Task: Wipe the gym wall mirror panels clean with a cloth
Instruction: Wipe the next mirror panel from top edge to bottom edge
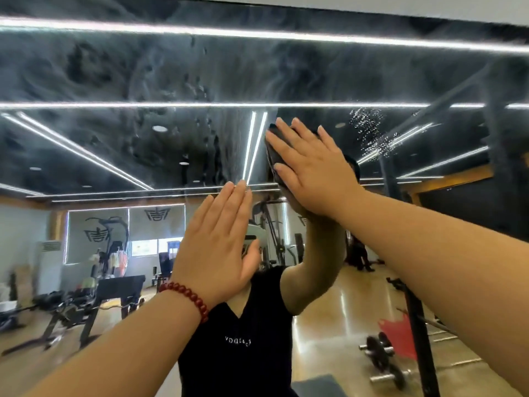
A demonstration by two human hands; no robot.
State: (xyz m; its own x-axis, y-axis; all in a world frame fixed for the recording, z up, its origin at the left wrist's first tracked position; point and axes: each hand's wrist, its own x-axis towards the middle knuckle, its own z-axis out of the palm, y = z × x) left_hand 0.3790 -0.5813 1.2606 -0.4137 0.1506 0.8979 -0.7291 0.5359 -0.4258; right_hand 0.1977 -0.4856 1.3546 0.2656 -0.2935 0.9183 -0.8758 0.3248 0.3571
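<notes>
The wall mirror fills almost the whole view, its upper part covered in hazy smears and drip marks. My right hand lies flat, fingers straight, pressing a dark cloth against the glass near the middle. Only the cloth's left edge shows past my fingers. My left hand, with a red bead bracelet at the wrist, is raised flat beside it, lower and to the left, fingers straight and together; whether it touches the glass I cannot tell. A patch of fine spray droplets sits to the right of the cloth.
The mirror's top edge meets a pale wall above. In the reflection I see a person in a black shirt, gym benches and machines at the left, a dumbbell and a red object on the shiny floor at the right, and a dark rack post.
</notes>
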